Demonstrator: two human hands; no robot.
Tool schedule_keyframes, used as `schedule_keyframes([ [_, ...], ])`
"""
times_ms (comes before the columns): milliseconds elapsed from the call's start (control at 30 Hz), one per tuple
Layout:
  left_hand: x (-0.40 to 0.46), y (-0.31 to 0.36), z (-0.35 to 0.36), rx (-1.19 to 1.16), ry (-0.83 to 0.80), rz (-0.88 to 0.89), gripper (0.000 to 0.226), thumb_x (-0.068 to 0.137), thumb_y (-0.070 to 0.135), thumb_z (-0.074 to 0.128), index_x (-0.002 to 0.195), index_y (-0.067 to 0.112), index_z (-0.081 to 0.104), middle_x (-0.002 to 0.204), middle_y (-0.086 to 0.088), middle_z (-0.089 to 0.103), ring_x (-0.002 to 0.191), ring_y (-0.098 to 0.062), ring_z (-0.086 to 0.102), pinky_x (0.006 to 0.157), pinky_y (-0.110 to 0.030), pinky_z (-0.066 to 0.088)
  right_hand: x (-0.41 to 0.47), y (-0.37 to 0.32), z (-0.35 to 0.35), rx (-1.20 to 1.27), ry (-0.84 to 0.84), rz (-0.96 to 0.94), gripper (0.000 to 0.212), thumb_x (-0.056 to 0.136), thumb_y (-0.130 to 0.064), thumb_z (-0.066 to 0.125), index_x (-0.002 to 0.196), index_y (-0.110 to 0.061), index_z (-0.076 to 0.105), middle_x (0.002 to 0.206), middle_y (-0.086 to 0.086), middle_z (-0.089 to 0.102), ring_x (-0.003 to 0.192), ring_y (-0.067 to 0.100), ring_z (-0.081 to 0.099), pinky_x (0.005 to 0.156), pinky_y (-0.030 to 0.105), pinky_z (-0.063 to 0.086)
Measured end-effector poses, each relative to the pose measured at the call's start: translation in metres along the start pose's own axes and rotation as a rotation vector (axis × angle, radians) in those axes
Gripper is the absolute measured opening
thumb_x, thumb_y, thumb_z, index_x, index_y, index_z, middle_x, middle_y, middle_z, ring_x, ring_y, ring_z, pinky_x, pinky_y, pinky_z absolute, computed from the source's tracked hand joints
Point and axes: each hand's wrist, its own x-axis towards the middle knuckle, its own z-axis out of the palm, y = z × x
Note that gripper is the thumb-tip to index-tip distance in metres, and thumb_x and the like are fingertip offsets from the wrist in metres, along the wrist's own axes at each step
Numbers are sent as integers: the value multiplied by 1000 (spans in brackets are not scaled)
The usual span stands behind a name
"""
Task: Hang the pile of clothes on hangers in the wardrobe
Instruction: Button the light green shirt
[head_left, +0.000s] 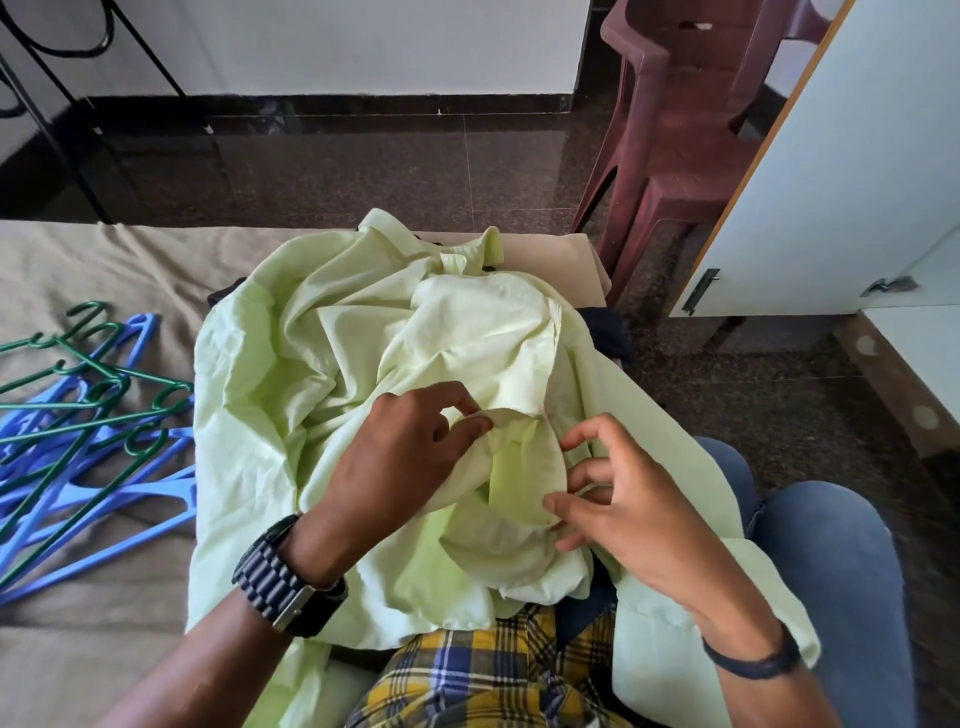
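Left of the shirt (363, 364), well apart from both hands: a heap of blue and green hangers (98, 415) on the bedsheet (104, 260), long bars running toward the shirt, nearer the left hand (400, 457) than the right. On the shirt itself, crumpled atop the pile, left hand pinching a fold of cloth at the middle. Just right of that fold, right hand (618, 499) half spread, fingertips touching the cloth edge, gripping nothing plainly; wardrobe door (831, 182) beyond, further right.
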Motion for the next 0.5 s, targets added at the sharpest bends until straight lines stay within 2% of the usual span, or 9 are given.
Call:
schedule_keyframes([
  [67,0,0,-3,-88,-57,-19,12,86,35,67,78,25,65,44,6,43,43,-9,33,44,-17,29,1,-1,-5,33,49,-75,24,86,-4,66,90,-21,49,76,2,68,60,20,70,62,36,56],
  [100,-1,2,-5,-146,-103,-35,11,84,35,69,79,26,66,48,5,47,44,-7,35,44,-15,29,1,-3,-8,30,75,-117,20,88,0,62,86,-18,53,76,2,68,61,19,70,62,35,56],
  [167,-2,5,-11,-271,-216,-72,8,80,33,73,84,28,68,58,5,57,48,-7,46,45,-17,35,1,-6,-11,1,101,-154,22,91,1,56,80,-16,64,78,-5,69,63,15,69,61,25,53],
  [233,-3,7,-16,-319,-336,-72,15,78,25,76,90,30,68,72,9,65,53,-7,52,48,-18,40,0,-12,-13,-19,97,-169,22,91,-4,57,87,-21,69,83,-11,70,70,8,69,60,14,48],
  [300,-4,9,-19,-323,-400,-35,22,80,17,75,94,32,68,84,13,67,57,-10,53,50,-17,42,0,-12,-15,-106,81,-183,28,86,-9,63,103,-32,64,99,-16,66,89,2,65,71,13,47],
  [333,-4,9,-19,-304,-370,-17,23,82,15,73,95,34,67,89,13,66,57,-12,54,50,-17,43,0,-11,-16,-166,64,-189,40,84,-9,65,112,-37,59,109,-20,61,99,-3,60,79,13,45],
  [400,-3,8,-20,-207,-199,18,20,85,16,70,92,34,67,91,13,65,54,-12,56,49,-12,42,0,-12,-19,-248,3,-208,63,81,-4,64,127,-43,46,124,-30,46,111,-12,47,89,7,37],
  [500,-1,7,-19,-68,52,34,11,85,25,69,81,34,64,76,12,66,47,-4,51,47,-13,37,2,-13,-27,-230,-89,-227,76,82,6,58,135,-45,40,133,-34,39,123,-14,38,102,14,34],
])
